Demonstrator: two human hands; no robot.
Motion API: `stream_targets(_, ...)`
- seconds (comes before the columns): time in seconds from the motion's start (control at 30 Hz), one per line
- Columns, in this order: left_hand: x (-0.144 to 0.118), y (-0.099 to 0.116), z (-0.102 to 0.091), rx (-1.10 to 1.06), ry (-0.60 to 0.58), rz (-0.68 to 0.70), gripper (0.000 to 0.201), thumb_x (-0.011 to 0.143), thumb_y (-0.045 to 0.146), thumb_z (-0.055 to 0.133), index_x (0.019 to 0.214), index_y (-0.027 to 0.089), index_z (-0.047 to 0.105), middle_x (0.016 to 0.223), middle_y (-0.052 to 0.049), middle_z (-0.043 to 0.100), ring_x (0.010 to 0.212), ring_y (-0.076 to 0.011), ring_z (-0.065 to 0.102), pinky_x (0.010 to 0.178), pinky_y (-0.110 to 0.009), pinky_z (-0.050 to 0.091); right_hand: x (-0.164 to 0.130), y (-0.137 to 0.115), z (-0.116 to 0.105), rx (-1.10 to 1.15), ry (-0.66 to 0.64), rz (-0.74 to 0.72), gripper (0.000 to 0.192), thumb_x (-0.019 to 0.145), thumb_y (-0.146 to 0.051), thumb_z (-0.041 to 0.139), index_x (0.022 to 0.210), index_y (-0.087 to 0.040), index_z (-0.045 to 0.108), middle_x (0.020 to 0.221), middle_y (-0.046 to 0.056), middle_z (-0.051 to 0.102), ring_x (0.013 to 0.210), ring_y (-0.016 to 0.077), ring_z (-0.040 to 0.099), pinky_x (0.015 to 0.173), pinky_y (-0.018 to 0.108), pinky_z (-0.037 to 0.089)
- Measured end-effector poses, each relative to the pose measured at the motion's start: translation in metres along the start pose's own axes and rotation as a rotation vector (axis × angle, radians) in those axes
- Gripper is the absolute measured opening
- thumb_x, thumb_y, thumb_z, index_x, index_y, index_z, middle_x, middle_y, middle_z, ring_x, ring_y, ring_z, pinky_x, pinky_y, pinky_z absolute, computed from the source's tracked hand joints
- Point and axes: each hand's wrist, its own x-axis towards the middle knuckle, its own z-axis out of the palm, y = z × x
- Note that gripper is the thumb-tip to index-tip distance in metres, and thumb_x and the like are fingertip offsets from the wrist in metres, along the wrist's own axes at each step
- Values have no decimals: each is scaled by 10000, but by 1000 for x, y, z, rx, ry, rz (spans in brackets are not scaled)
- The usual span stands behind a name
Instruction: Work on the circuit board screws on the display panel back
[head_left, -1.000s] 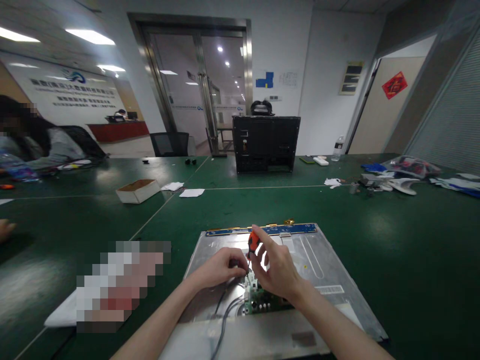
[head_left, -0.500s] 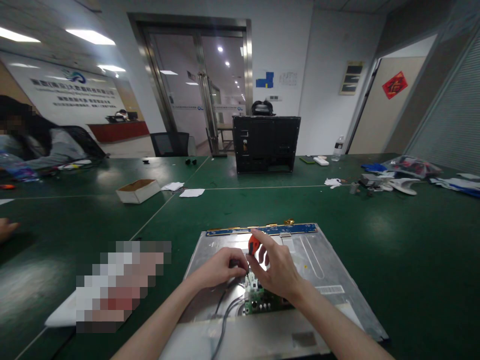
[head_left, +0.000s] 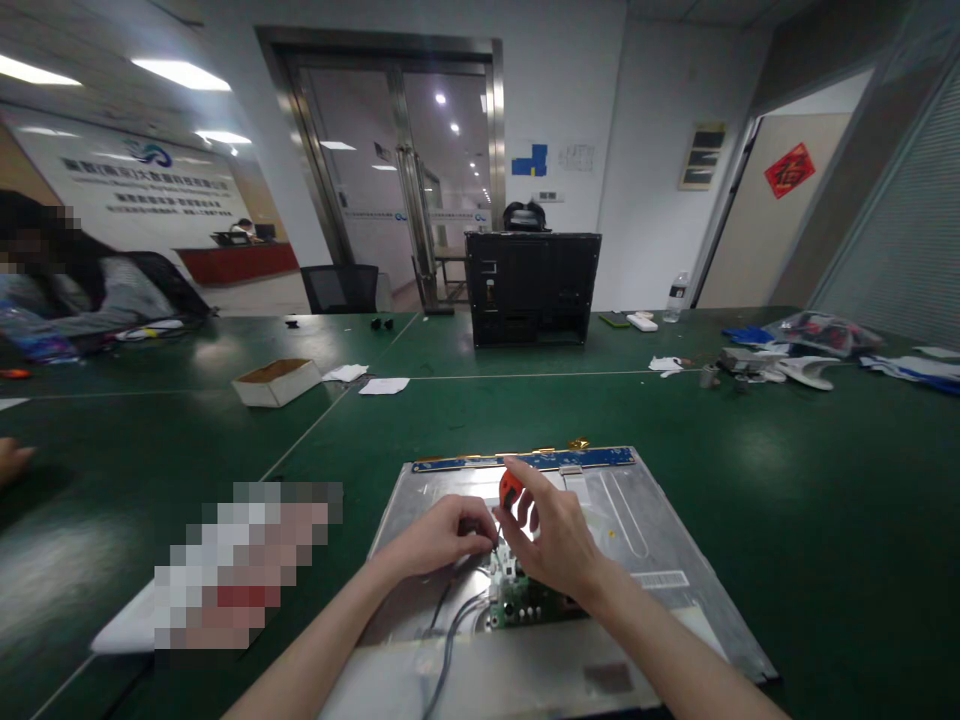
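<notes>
A metal-backed display panel (head_left: pixel 637 520) lies flat before me, with a blue strip board (head_left: pixel 600 458) along its far edge. My right hand (head_left: pixel 555 525) grips a short screwdriver (head_left: pixel 509 490) by its orange and black handle, the shaft pointing down. At its tip is the upper left corner of a green circuit board (head_left: pixel 525 605). My left hand (head_left: pixel 454 535) is closed there, thumb and fingers pinched beside the tip; what they hold, if anything, is hidden. Dark cables (head_left: pixel 450 640) run from the board's left side toward me.
A black monitor housing (head_left: pixel 532 290) stands upright at the back. An open white box (head_left: pixel 276 384) and paper scraps (head_left: pixel 384 385) lie left of it. Plastic bags and small parts (head_left: pixel 742 362) are at the right. A blurred-out white object (head_left: pixel 124 620) lies left; another person's hand (head_left: pixel 13 460) rests beyond.
The screwdriver handle has turned and shifted slightly in my right hand. Both hands stay in nearly the same place on the panel.
</notes>
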Motion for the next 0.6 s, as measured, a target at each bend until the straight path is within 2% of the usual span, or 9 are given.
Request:
stream_targets(0.2, 0, 3, 0, -59, 13, -27, 23, 723, 178, 645, 719, 158, 657, 727, 6, 655, 700, -154, 589, 688, -256, 465, 0, 2, 0, 19, -26, 1, 516, 916, -226, 514, 1389, -266, 311, 855, 12, 609, 523, 106, 512, 441, 224, 428)
stream_targets(0.33, 0, 6, -1, -39, 11, -19, 48, 730, 199, 654, 702, 159, 650, 714, 7, 648, 701, -157, 583, 685, -256, 461, 0, 0, -1, 23, -32, 13, 540, 906, -227, 510, 1402, -258, 296, 884, 20, 620, 541, 106, 531, 446, 222, 428)
stream_targets(0.6, 0, 6, -1, -6, -3, 1, 74, 750, 198, 636, 779, 151, 686, 785, -23, 676, 740, -168, 588, 709, -260, 469, -1, -1, -2, 54, -42, 31, 631, 873, -167, 478, 1452, -224, 236, 836, 22, 636, 552, 126, 577, 447, 235, 444)
